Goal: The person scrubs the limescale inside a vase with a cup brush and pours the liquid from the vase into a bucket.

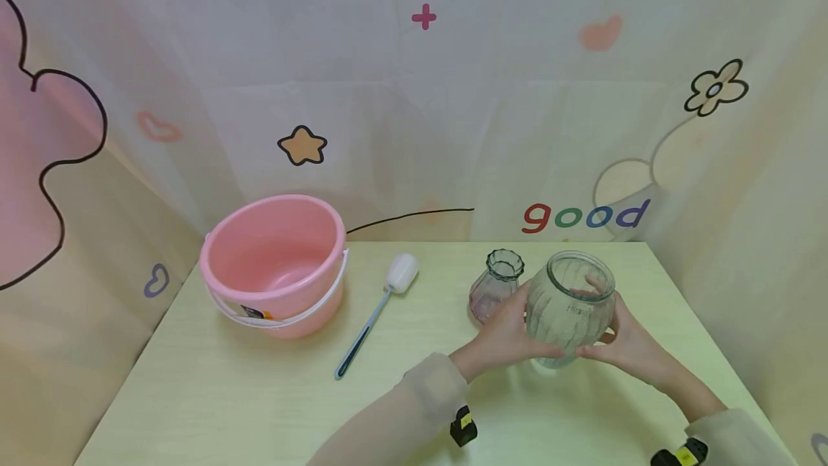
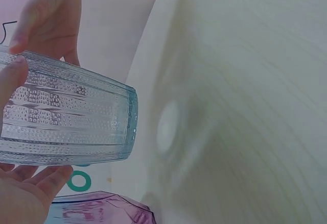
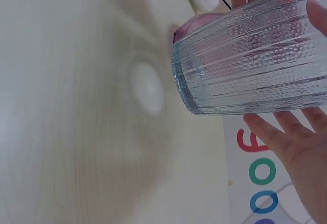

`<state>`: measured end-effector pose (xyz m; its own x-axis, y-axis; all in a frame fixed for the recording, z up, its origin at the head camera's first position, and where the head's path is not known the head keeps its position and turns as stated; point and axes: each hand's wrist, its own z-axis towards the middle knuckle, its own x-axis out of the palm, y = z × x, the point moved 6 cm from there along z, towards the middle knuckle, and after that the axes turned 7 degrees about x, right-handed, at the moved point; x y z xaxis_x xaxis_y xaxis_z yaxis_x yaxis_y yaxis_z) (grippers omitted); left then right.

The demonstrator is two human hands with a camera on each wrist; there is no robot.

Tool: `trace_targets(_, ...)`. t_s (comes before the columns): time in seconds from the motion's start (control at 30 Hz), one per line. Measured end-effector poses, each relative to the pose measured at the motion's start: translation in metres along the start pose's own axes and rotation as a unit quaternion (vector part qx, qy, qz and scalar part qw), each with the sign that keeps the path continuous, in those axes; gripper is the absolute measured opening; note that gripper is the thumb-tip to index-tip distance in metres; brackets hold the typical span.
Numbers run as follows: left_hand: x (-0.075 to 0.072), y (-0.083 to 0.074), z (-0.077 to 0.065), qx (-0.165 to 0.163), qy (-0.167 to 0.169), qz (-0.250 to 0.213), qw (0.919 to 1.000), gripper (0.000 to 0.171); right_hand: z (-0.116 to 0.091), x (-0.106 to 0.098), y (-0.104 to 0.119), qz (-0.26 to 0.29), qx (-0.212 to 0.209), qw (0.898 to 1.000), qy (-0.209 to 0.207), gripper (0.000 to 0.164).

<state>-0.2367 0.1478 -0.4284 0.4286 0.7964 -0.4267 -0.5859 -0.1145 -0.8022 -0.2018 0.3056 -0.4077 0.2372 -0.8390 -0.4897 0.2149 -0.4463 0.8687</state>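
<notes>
Both hands hold a round, ribbed clear glass vase (image 1: 566,322) with a wide mouth, raised above the table and upright in the head view. My left hand (image 1: 503,333) grips its left side, thumb across the front. On the opposite side my right hand (image 1: 630,349) grips it, its thumb also at the front near the base. The left wrist view shows the textured wall of the glass vase (image 2: 71,114) and its flat base, apart from the tabletop. Just behind the left hand stands a smaller vase (image 1: 493,297), greyish at its scalloped rim and pinkish below.
A pink bucket (image 1: 310,318) with a white handle stands at the table's left. Between it and the vases lies a bottle brush (image 1: 402,272), its white sponge head pointing away. A printed curtain (image 1: 362,42) encloses the pale wooden table (image 1: 272,394) at the back and sides.
</notes>
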Motion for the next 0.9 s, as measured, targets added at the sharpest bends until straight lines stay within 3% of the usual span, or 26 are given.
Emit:
trace_targets(0.23, 0.008, 0.006, 0.017, -0.045, 0.008, 0.037, 0.9983, 0.1, 0.004, -0.014, -0.014, -0.011, 0.032, 0.999, -0.003, 0.103)
trace_targets(0.47, 0.015, 0.017, 0.027, -0.107, -0.014, 0.044, 0.9932, 0.095, 0.008, -0.026, -0.022, -0.008, 0.053, 0.998, -0.024, 0.099)
trace_targets(0.63, 0.02, 0.021, 0.033, -0.102, -0.03, 0.036, 0.9937, 0.096, 0.01, -0.032, -0.027, -0.001, 0.044, 0.999, -0.025, 0.099)
trace_targets(0.9, 0.022, 0.03, 0.044, -0.121, -0.042, 0.024, 0.9914, 0.098, 0.02, -0.037, -0.034, -0.005, 0.056, 0.998, -0.035, 0.096)
